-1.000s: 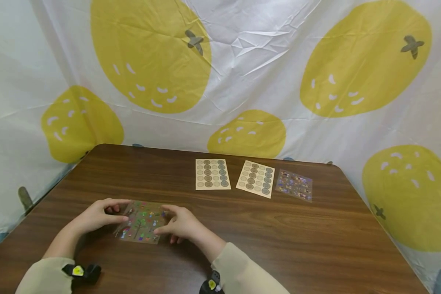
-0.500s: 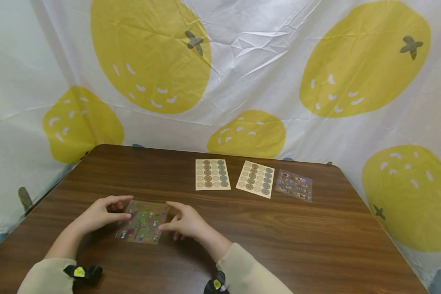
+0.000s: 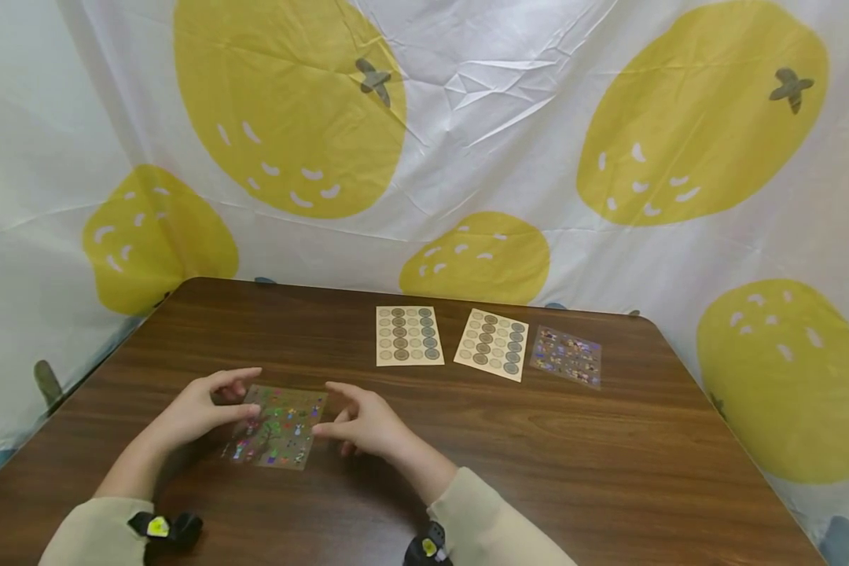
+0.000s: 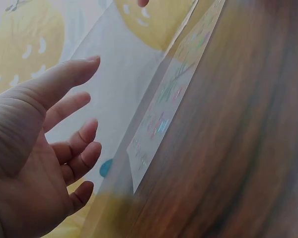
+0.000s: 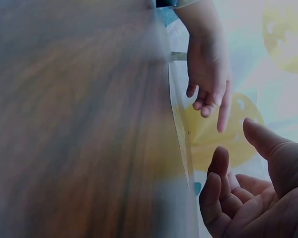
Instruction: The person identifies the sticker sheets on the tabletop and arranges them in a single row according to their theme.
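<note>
So the clear sticker sheet [image 3: 279, 431] with the tree print is lying on the near left part of the counter [image 3: 538, 479], pretty much where it was a second ago. What's changed is the hands: the right hand [image 3: 368, 420] has slid right and a bit farther away, so its thumb is now only about at the sheet's right edge, and the left hand [image 3: 201, 407] has shifted slightly right and far, thumb over the left edge. Both are loose, thumb well away from the fingers, gripping nothing; the left wrist view shows a gap to the sheet. My read: it's been let go, so that placement looks about done. Farther back, right of center, two beige sheets of circles [image 3: 409, 336] [image 3: 491, 344] and another see-through sheet [image 3: 566, 358] haven't budged.
</note>
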Available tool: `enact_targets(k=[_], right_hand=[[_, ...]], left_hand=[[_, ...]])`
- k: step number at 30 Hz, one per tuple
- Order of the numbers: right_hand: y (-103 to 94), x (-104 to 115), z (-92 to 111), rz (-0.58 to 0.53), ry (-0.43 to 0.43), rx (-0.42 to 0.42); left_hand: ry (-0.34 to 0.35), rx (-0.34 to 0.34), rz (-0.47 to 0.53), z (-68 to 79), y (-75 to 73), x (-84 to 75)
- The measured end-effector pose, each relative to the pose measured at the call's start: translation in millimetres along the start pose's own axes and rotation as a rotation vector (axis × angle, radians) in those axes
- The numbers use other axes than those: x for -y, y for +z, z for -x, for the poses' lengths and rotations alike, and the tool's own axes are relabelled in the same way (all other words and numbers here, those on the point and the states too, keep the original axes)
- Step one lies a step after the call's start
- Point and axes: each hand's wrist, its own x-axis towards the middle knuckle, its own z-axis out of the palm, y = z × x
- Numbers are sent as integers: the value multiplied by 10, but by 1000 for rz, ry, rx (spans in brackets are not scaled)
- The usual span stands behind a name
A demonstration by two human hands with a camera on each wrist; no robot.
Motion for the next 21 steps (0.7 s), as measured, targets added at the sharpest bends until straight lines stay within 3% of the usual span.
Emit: enact_targets(k=[21], right_hand=[[-253,-41,159,-46,-51,-83]], left_hand=[[48,-59,146,-69,198,-213]])
